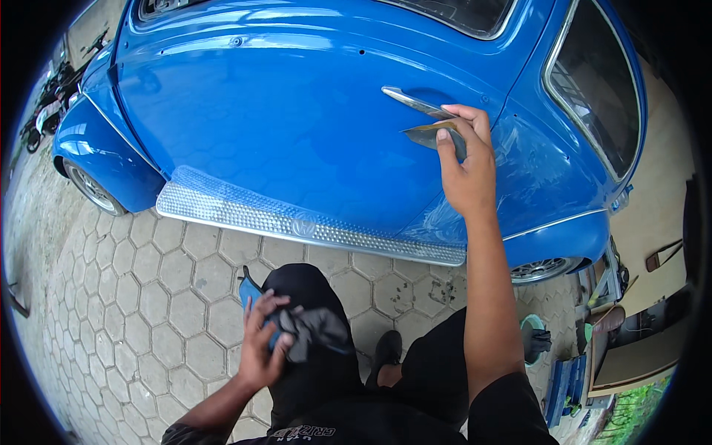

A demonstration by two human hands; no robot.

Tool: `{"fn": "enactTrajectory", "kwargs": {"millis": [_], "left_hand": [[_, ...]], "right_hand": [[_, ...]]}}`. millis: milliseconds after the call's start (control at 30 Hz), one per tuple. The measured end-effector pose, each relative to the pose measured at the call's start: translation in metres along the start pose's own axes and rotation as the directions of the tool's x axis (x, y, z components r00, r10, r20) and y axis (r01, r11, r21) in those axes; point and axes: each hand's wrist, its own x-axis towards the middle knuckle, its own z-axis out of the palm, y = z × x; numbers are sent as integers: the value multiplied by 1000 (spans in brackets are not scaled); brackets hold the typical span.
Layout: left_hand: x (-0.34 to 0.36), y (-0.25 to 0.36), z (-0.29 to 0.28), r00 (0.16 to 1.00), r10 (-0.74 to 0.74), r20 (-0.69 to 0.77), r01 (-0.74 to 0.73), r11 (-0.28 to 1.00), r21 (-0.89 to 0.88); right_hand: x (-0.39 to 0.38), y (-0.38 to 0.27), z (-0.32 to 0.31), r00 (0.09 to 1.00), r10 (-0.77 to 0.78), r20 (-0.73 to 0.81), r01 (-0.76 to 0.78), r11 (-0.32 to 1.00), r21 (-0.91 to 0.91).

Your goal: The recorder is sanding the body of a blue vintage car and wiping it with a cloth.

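A blue car (259, 111) stands side-on in front of me. My right hand (469, 174) is raised at its door, pinching a thin folded piece of sandpaper (424, 136), dark grey with a brownish edge. The fingertips are close to the chrome door handle (415, 102); I cannot tell whether they touch it. Low over my left thigh, my left hand (261, 343) holds a crumpled dark grey cloth (319, 330). Beside those fingers shows a flat blue piece with a black edge (250, 288), partly hidden by the hand.
A ribbed metal running board (297, 222) juts out below the door. Whitish, dull smears (530, 159) mark the rear panel. Hexagonal paving (178, 274) lies underfoot. At right stand a pale green bucket (532, 326) with a dark cloth over its rim and a wooden cabinet (638, 356).
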Motion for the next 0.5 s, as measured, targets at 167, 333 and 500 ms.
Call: {"fn": "enactTrajectory", "kwargs": {"millis": [167, 333, 500], "left_hand": [[104, -34, -48, 729, -602, -324, 152, 605, -782], [205, -24, -87, 508, -61, -859, -225, 953, -201], [320, -13, -91, 427, 578, -696, -151, 804, 575]], "right_hand": [[-25, 3, -16, 987, -149, -52, 152, 986, 64], [-116, 4, -17, 986, -159, 43, 149, 972, 180], [-166, 26, 8, 975, -88, 204, 16, 943, 332]]}}
